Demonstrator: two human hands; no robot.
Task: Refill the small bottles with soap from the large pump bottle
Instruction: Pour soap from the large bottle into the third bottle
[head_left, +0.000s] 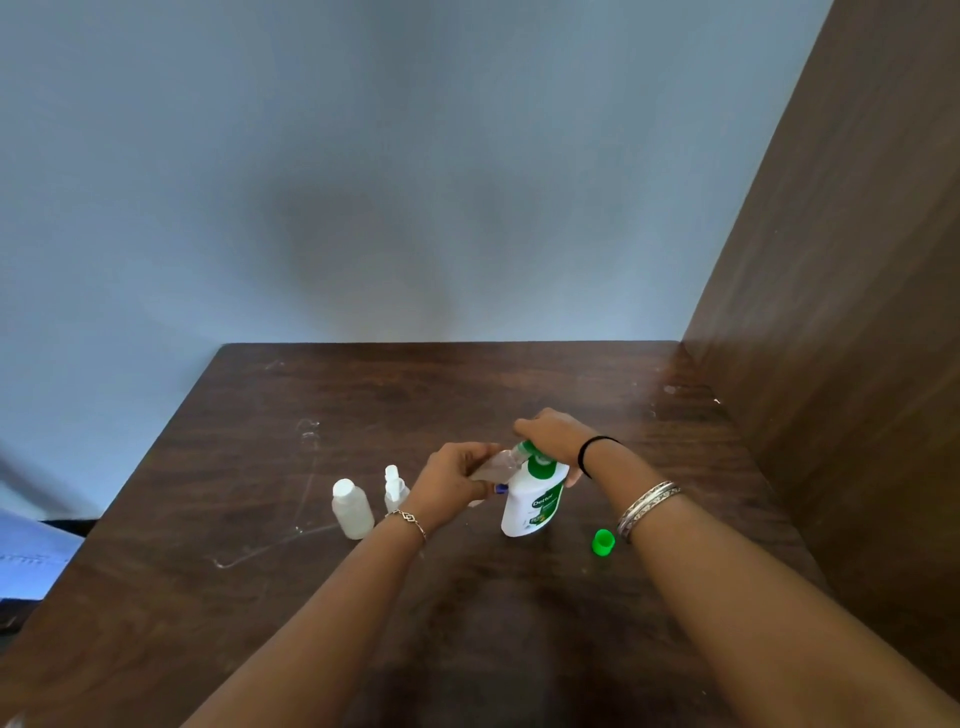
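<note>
The right hand (553, 434) lies over the top of the large pump bottle (532, 501), fingers curled down across the green pump head (535, 451); its grip is closed on that pump head, palm downward. The left hand (454, 475) is wrapped around a small clear bottle (496, 466), held tilted on its side with its open mouth brought up against the pump's spout. That bottle is clasped between thumb and fingers, and a little dark blue part (501, 488) shows just below the hand; what it belongs to cannot be told.

The large pump bottle is one: white with a green label, standing upright on the worktop (260, 519), near its middle. Small bottles number three in all. One is in the left hand. Two more stand upright to the left of that hand: a translucent bottle with a white screw cap (352, 509), and just beside it a small spray bottle (396, 488) with a white nozzle, partly hidden by the left wrist. One loose green cap (603, 543) lies on the worktop to the right of the pump bottle, near the right forearm.

The left wrist bears a thin chain bracelet (408, 519); the right wrist a black band (589, 454) and several silver bangles (647, 506). A wooden panel (841, 312) rises along the worktop's right edge.
</note>
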